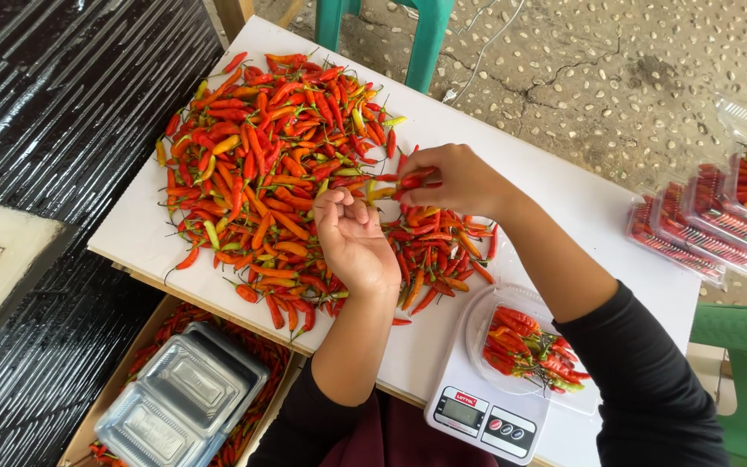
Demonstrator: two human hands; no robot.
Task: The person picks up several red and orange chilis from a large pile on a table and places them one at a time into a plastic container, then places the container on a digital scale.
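- The right hand (456, 180) pinches a small red chili (414, 181) between thumb and fingertips, just above the near edge of the chili pile (261, 164); the hand is closed on this one pod only.
- The left hand (352, 238) rests on the pile with the palm turned up and the fingers curled inward; it seems to cup something small, but I cannot tell if it truly holds a pod or is only half closed.
- The pile covers most of the white counter (555, 186); the pods are red, orange and a few green, thin and long, many with a green stem.
- I judge each chili to be very light and a little bendable, with smooth glossy skin that may slide between the fingers; the skin looks thin, so strong pressing could split it.
- The best place to hold seems the stem end or the thick upper part, with a soft pinch; the pointed tip is weak and bends easily.
- A clear plastic tray (488, 311) with some chilies stands on a white kitchen scale (477, 415) at the counter's near edge, just beside the right forearm.
- Closed, filled trays (702, 229) lie at the far right; empty clear trays (183, 393) sit in a box below the counter, on more chilies.
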